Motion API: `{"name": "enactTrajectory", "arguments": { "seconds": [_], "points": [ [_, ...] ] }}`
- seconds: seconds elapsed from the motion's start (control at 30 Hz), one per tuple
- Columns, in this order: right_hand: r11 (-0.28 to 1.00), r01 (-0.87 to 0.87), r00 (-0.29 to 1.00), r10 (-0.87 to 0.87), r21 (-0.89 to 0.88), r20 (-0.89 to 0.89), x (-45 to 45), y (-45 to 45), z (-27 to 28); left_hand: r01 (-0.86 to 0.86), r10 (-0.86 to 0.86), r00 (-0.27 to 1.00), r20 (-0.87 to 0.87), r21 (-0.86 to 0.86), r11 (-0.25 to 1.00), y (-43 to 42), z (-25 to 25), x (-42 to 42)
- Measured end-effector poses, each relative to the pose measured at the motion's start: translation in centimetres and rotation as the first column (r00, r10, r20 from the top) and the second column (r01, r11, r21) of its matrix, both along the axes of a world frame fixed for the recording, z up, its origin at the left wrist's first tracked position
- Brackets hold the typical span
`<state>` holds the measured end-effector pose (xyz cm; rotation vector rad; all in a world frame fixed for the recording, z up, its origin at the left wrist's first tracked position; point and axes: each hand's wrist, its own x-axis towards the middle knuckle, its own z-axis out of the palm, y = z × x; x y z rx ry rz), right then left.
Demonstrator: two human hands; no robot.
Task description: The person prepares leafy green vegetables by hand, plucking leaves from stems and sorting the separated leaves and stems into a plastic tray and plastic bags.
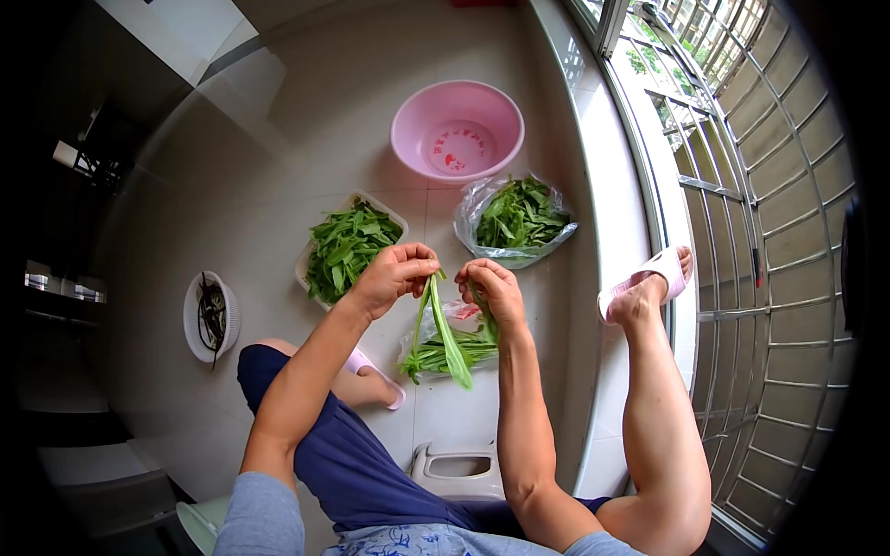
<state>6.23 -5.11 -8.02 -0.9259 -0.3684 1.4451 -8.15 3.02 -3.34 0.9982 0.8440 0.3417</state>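
My left hand pinches the top of a long leafy green, whose pale stem and leaf hang down. Close beside it, my right hand is closed on another leafy green piece, partly hidden by the fingers. Below both hands lies a plastic bag with leafy stalks on it. Beyond my left hand is a white tray heaped with green leaves. A clear plastic bag of greens sits beyond my right hand.
A pink basin with red print stands farther back on the tiled floor. At left is a white basket holding dark, thin strips. A low stool shows beneath me. My right foot rests on the window ledge beside metal bars.
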Motion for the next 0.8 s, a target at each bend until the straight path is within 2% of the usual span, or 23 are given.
{"name": "enactTrajectory", "arguments": {
  "seconds": [0.03,0.07,0.13,0.2,0.27,0.4,0.43,0.47,0.53,0.6,0.67,0.8],
  "points": [
    [0.998,-0.007,0.997,0.012,-0.063,0.075,0.2,-0.1,0.4,-0.007,0.007,1.000,-0.006,-0.003,1.000,0.1,0.0,-0.1],
    [0.998,-0.009,0.997,0.014,-0.063,0.076,0.6,-0.3,0.7,-0.015,0.015,1.000,-0.012,-0.005,1.000,0.2,0.0,-0.1],
    [0.983,-0.171,0.980,0.177,-0.071,0.087,1.4,-0.6,0.9,-0.002,0.002,1.000,-0.014,-0.014,1.000,0.3,0.1,-0.3],
    [0.977,-0.210,0.972,0.214,-0.049,0.094,1.7,-0.7,1.9,0.009,-0.010,1.000,-0.017,-0.023,1.000,0.4,-0.1,-0.5],
    [0.950,-0.297,0.923,0.312,-0.099,0.228,1.7,-0.7,2.9,-0.006,0.006,1.000,-0.002,-0.037,0.999,0.4,-0.4,-0.5],
    [0.898,-0.430,0.873,0.440,-0.094,0.212,0.8,-0.6,2.8,-0.019,0.021,0.999,0.047,-0.045,0.999,0.3,-0.2,-0.4],
    [0.885,-0.461,0.878,0.465,-0.058,0.118,0.7,-0.7,2.5,-0.012,0.016,0.996,0.087,-0.046,0.999,0.3,-0.1,-0.3],
    [0.885,-0.461,0.878,0.465,-0.058,0.118,0.5,-0.7,2.2,-0.006,0.012,0.992,0.128,-0.048,0.999,0.2,0.0,-0.2],
    [0.897,-0.443,0.890,0.440,0.009,-0.119,0.0,-0.9,1.8,0.027,-0.021,0.988,0.152,-0.042,0.999,0.0,0.4,-0.1],
    [0.901,-0.434,0.889,0.429,0.003,-0.161,-0.6,-0.8,1.5,0.058,-0.050,0.983,0.178,-0.037,0.998,0.0,0.4,0.0],
    [0.900,-0.414,0.859,0.436,0.138,-0.269,-1.0,-0.8,1.0,0.058,-0.050,0.973,0.225,-0.029,0.998,0.1,0.1,0.0],
    [0.911,-0.388,0.861,0.413,0.139,-0.297,-1.4,-0.4,0.1,0.038,-0.034,0.977,0.212,-0.016,0.999,0.1,-0.1,0.0]
  ]
}}
